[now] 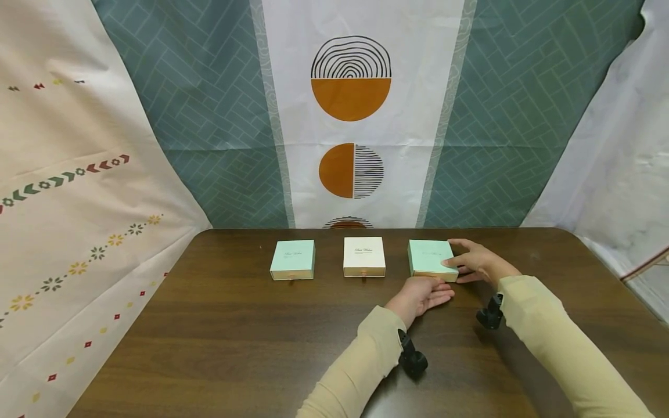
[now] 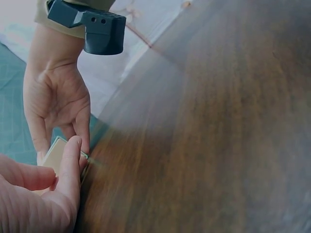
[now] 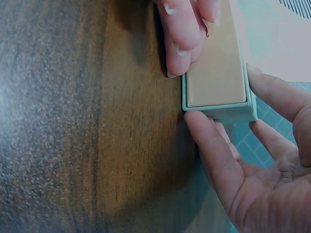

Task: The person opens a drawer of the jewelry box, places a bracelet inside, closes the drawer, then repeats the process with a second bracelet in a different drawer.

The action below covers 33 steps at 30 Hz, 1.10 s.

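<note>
A mint-green drawer box (image 1: pixel 425 255) sits at the right end of a row on the table. My right hand (image 1: pixel 478 262) grips its right end, the thumb on top and other fingers along the side. At the box's front is my left hand (image 1: pixel 420 295), whose thumb and index finger pinch the small pull tab, mostly hidden by the fingers in the left wrist view. The cream drawer front (image 3: pixel 216 73) looks flush inside its mint sleeve (image 3: pixel 228 112) in the right wrist view.
A white drawer box (image 1: pixel 364 254) stands mid-row, and another mint drawer box (image 1: pixel 292 258) at the left; both have a small tab in front. The brown wooden table (image 1: pixel 235 337) ends at a patterned curtain (image 1: pixel 225 145) behind the boxes. Dark wrist cameras (image 1: pixel 413 357) are strapped to both sleeves.
</note>
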### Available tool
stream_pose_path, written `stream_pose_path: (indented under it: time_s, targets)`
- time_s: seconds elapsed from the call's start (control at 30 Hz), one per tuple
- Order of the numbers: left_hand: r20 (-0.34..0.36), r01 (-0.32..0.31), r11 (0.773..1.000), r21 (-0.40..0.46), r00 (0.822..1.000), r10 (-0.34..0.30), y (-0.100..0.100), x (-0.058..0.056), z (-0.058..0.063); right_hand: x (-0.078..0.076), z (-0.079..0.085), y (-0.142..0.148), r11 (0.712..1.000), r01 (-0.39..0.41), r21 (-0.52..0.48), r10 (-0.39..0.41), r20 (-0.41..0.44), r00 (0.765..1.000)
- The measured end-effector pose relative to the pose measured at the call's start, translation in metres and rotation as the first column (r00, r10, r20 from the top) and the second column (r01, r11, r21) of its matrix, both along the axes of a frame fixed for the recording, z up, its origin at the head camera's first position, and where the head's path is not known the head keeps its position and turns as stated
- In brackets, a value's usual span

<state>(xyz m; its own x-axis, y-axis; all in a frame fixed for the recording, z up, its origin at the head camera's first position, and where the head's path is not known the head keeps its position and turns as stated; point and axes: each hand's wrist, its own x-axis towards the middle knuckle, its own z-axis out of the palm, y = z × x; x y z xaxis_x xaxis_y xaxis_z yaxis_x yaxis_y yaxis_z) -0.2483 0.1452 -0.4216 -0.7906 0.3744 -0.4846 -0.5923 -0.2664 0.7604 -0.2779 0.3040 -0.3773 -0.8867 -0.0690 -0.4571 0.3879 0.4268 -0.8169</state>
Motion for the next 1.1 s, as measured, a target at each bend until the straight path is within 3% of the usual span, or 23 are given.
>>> stream_pose_path:
  time_s: [0.5,0.87,1.1]
  targets:
    - [-0.009,0.004,1.000,-0.004,1.000,-0.004,-0.008,0.003,0.001,0.003,0.003,-0.006,0.999,-0.036,0.029,0.036,-0.013,0.999]
    - [-0.056,0.038,0.996,-0.076,0.997,-0.043,-0.013,0.003,-0.001,0.007,0.000,-0.005,0.998,-0.045,0.047,0.047,-0.031,0.998]
    - [-0.085,0.071,0.989,-0.133,0.993,-0.083,-0.019,0.003,0.004,0.008,0.003,-0.007,0.996,-0.042,0.083,0.045,-0.033,0.998]
